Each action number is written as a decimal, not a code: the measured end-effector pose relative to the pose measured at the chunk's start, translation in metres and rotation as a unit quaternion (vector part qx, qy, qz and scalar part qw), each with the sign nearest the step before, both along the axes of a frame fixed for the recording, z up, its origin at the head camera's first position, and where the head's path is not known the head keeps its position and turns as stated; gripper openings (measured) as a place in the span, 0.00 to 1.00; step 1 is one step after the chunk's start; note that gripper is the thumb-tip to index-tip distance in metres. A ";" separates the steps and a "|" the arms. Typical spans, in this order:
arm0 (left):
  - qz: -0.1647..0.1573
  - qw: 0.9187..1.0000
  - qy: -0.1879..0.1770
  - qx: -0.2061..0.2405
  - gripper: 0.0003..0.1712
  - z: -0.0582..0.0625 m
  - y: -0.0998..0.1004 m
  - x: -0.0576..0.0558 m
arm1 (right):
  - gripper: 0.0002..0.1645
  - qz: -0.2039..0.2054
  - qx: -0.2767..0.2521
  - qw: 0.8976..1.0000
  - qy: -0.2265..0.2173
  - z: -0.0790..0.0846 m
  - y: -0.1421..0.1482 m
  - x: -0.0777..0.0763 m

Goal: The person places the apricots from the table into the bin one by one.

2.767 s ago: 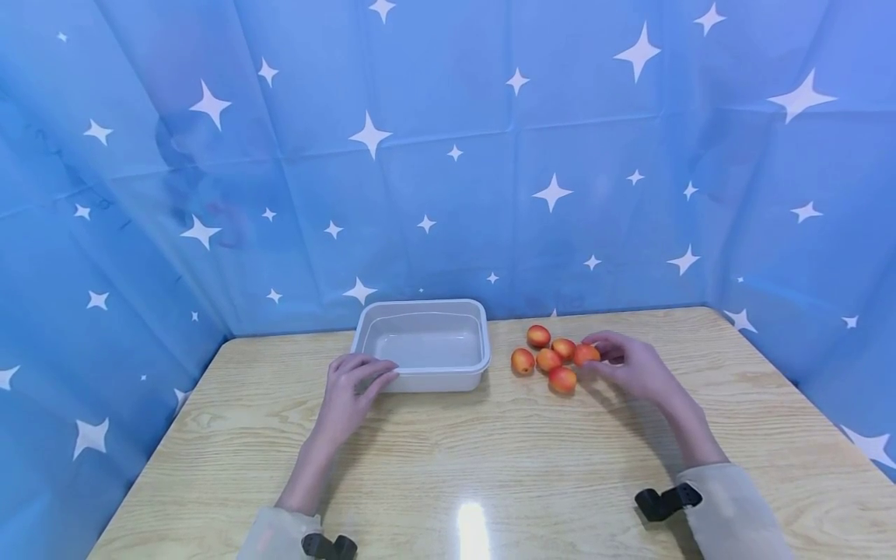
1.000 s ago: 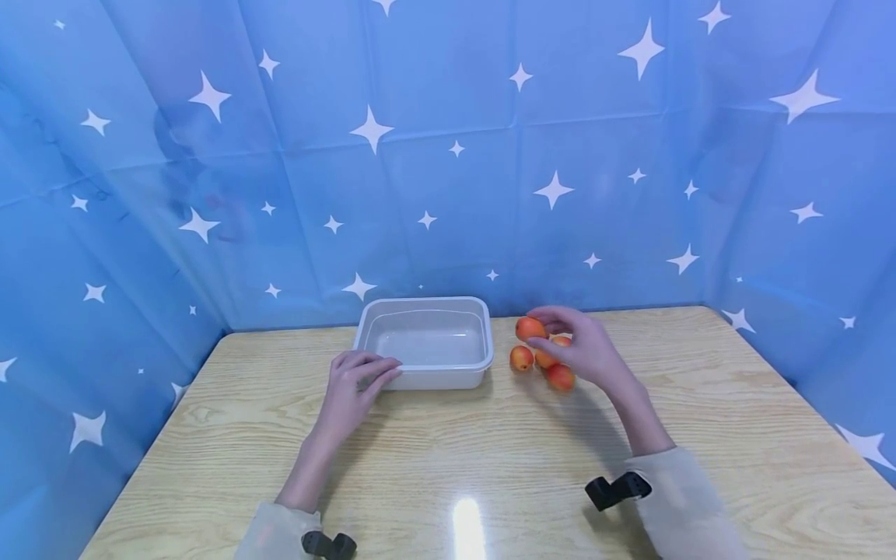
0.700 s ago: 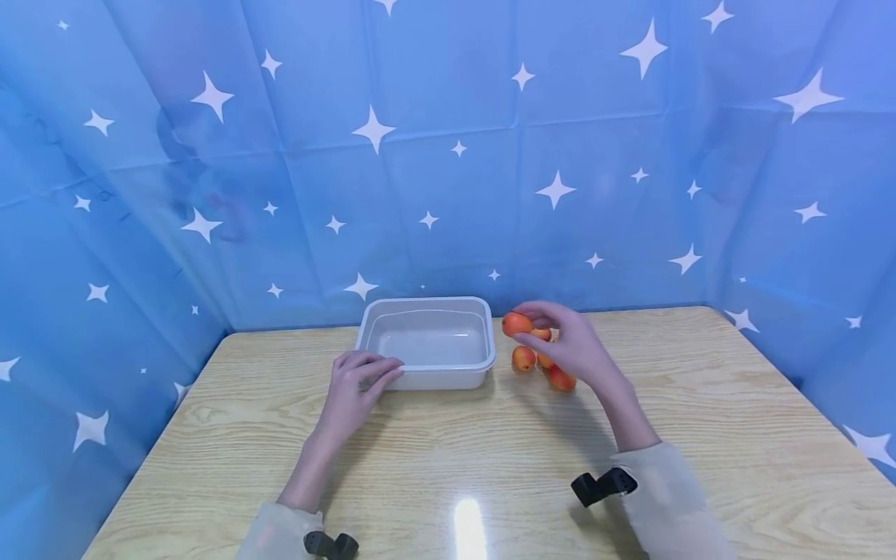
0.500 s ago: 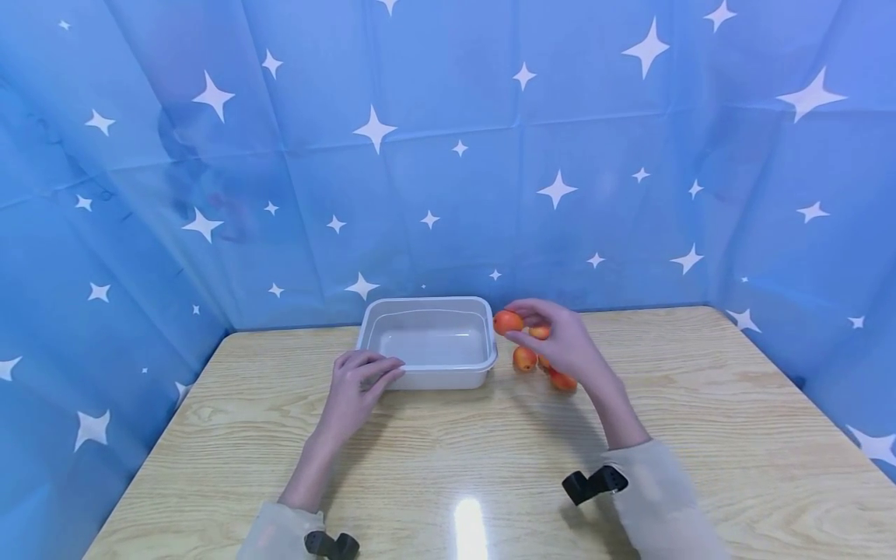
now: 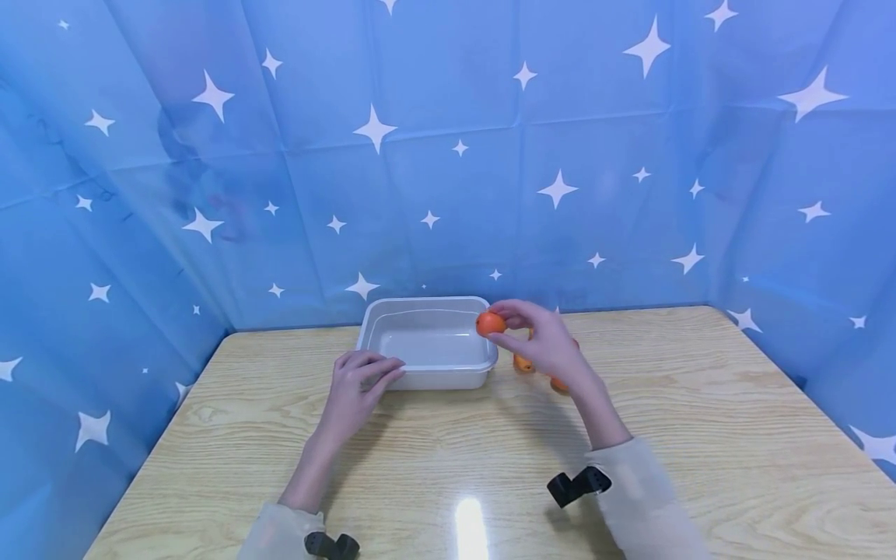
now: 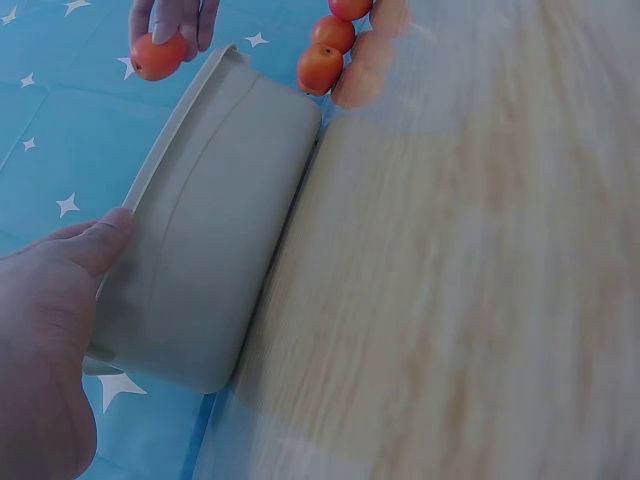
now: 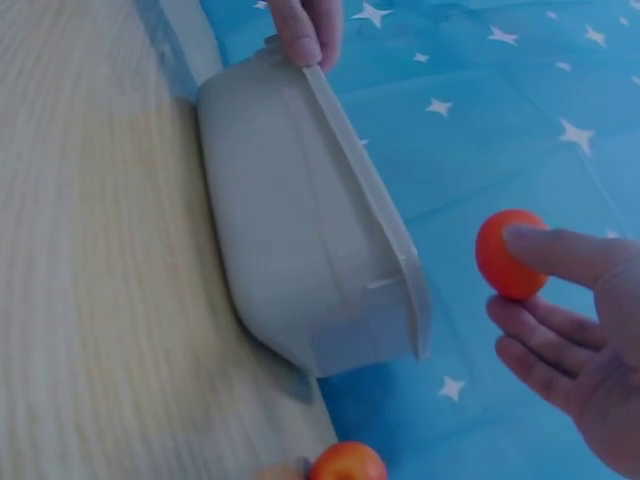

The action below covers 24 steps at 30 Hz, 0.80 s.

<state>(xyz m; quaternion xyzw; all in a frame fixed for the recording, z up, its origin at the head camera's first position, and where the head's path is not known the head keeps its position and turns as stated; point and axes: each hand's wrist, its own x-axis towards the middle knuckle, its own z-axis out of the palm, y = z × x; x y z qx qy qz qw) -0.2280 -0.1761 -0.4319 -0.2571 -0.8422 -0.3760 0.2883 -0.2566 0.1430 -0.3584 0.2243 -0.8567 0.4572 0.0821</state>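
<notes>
My left hand point(image 5: 355, 389) pinches the front left rim of a light grey plastic basin point(image 5: 448, 379), thumb on the outer side in the left wrist view. The basin has nothing in it. My right hand point(image 5: 546, 342) holds a small orange-red fruit point(image 5: 490, 324) between thumb and fingers. In the head view this fruit overlaps the basin's right rim; the right wrist view shows the fruit point(image 7: 503, 268) raised above rim height, thumb across it. Behind the right hand, more such fruit point(image 5: 523, 365) lies on the table, partly hidden; several loose fruits point(image 6: 320, 68) show in the left wrist view.
The basin stands near the back edge of a light wood-grain table point(image 5: 434, 459). A blue curtain point(image 5: 448, 187) with white stars hangs behind and at both sides. Each sleeve cuff carries a black camera mount point(image 5: 578, 486).
My right hand took a fruit from the right of the cluster, lifted it and carried it left over the other fruit to the basin's right rim. The left hand stayed on the basin.
</notes>
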 end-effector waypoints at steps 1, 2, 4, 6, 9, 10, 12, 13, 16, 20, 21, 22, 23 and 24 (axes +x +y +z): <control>0.000 1.000 0.000 0.001 0.09 0.000 0.000 0.000 | 0.25 0.002 0.003 1.000 0.001 -0.001 -0.001 0.000; 0.000 1.000 -0.002 0.001 0.09 0.001 0.000 0.001 | 0.25 0.004 0.006 1.000 0.003 -0.002 -0.002 0.001; 0.000 1.000 -0.005 0.002 0.08 0.001 0.001 0.002 | 0.25 0.013 0.010 1.000 0.009 -0.006 -0.004 0.000; 0.000 1.000 -0.006 0.002 0.08 0.001 0.001 0.002 | 0.25 0.018 0.015 1.000 0.016 -0.008 -0.006 0.001; 0.001 1.000 -0.006 -0.001 0.09 0.000 0.001 0.002 | 0.25 0.025 0.022 0.999 0.024 -0.012 -0.009 0.001; 0.002 1.000 -0.006 -0.001 0.09 0.000 0.001 0.002 | 0.24 0.028 0.025 0.999 0.025 -0.013 -0.010 0.001; 0.004 1.000 -0.006 -0.002 0.09 0.000 0.001 0.002 | 0.24 0.032 0.026 0.999 0.018 -0.014 -0.012 0.001; 0.005 1.000 -0.006 -0.002 0.10 0.000 0.001 0.002 | 0.24 0.034 0.027 0.999 0.015 -0.015 -0.013 0.001; 0.004 1.000 -0.007 0.000 0.09 0.000 0.000 0.002 | 0.25 0.038 0.026 0.999 0.002 -0.016 -0.014 0.002; 0.000 1.000 -0.002 0.001 0.10 0.000 0.000 0.002 | 0.25 0.034 0.030 0.999 -0.002 -0.016 -0.015 0.003; 0.000 1.000 0.000 0.001 0.10 0.000 0.000 0.002 | 0.25 0.032 0.031 0.999 -0.003 -0.017 -0.014 0.003; 0.000 1.000 0.001 0.001 0.10 0.000 0.000 0.002 | 0.24 0.031 0.032 0.999 -0.003 -0.017 -0.014 0.003; 0.000 1.000 0.001 0.002 0.10 0.000 0.000 0.002 | 0.24 0.030 0.032 0.999 -0.003 -0.017 -0.013 0.003; 0.000 1.000 0.001 0.002 0.10 0.000 0.000 0.002 | 0.24 0.029 0.032 0.999 -0.003 -0.017 -0.013 0.003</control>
